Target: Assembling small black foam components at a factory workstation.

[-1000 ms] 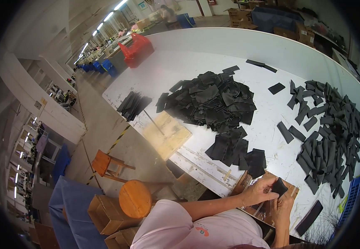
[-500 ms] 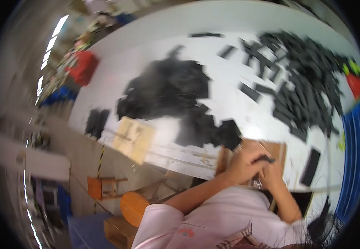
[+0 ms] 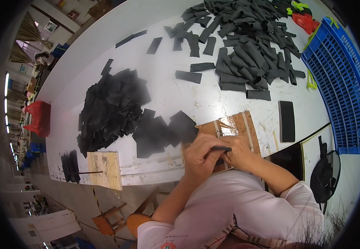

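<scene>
My left hand (image 3: pixel 200 155) and my right hand (image 3: pixel 237 152) meet close to my body, at the table's near edge. Between them they pinch a small dark grey fabric piece (image 3: pixel 220 148), mostly covered by my fingers. Beneath lies a brown board (image 3: pixel 248 124) with a shiny patch on it. Just left of my hands, flat black fabric pieces (image 3: pixel 151 135) spread out from a larger heap of flat black pieces (image 3: pixel 111 103). Farther off to the right, a big pile of dark grey fabric tubes (image 3: pixel 246 58) covers the table.
A black phone-like slab (image 3: pixel 287 121) lies right of the board. Beyond it stands a blue plastic basket (image 3: pixel 337 87), near a red bag (image 3: pixel 305 23). At left are a wooden block (image 3: pixel 105 170), a black stack (image 3: pixel 70 166) and another red bag (image 3: pixel 38 118). A wooden stool (image 3: pixel 109 220) stands below.
The view has swung, so the table and piles sit farther left and the blue basket shows more fully. My hands remain together around the dark piece.
</scene>
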Motion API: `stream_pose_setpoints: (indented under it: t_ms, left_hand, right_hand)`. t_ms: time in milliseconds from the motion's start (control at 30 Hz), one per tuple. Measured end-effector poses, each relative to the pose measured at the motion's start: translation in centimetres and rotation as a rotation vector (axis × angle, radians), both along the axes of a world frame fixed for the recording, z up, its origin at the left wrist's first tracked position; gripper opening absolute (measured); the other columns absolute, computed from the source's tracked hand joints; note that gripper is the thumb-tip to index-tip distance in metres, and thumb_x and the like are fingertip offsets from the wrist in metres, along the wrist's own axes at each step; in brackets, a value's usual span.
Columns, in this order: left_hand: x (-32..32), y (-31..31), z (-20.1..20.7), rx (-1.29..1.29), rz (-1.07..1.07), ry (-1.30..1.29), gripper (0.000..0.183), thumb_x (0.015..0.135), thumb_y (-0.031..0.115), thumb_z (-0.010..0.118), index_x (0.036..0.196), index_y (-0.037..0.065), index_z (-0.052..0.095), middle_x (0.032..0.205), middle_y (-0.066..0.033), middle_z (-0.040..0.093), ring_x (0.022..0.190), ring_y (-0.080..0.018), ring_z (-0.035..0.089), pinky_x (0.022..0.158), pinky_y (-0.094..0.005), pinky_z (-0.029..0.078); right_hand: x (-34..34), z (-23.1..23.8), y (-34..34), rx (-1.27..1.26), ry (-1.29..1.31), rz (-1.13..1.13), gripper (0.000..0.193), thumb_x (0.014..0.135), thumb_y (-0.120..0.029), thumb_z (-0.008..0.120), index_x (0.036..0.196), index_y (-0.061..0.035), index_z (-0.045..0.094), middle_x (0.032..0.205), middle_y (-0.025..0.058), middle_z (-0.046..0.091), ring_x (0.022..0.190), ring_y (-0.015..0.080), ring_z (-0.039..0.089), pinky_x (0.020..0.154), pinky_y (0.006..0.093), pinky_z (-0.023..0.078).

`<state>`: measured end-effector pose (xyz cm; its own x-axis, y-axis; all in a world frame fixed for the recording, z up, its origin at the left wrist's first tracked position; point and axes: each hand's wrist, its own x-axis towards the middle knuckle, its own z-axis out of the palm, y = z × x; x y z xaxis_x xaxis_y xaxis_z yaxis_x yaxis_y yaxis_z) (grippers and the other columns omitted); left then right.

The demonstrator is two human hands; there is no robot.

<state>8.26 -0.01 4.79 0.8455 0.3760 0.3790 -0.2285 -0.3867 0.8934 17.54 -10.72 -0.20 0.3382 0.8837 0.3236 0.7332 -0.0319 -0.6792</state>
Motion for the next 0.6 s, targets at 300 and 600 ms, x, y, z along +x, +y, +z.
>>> stream_pose_setpoints:
  t_ms: [300,600]
  left_hand:
    - [-0.8,-0.2,0.2,-0.314,0.013,-0.178,0.009,0.078,0.001,0.049,0.086,-0.003,0.053,0.082,-0.0121,0.057,0.077,-0.0203,0.052,0.071,-0.0299,0.041]
    - [-1.9,0.6,-1.0,-0.742,0.069,-0.268,0.014,0.082,0.011,0.05,0.083,-0.003,0.054,0.081,-0.0137,0.056,0.079,-0.021,0.05,0.075,-0.032,0.039]
  right_hand:
    - [0.7,4.2,0.1,-0.086,-0.12,0.034,0.018,0.056,-0.006,0.061,0.067,-0.0018,0.048,0.065,0.0101,0.049,0.059,0.0281,0.052,0.049,0.0359,0.042]
    - [0.3,2.9,0.6,-0.026,-0.25,0.049,0.013,0.057,-0.006,0.058,0.062,-0.0042,0.047,0.063,0.0088,0.048,0.057,0.024,0.052,0.044,0.0343,0.04]
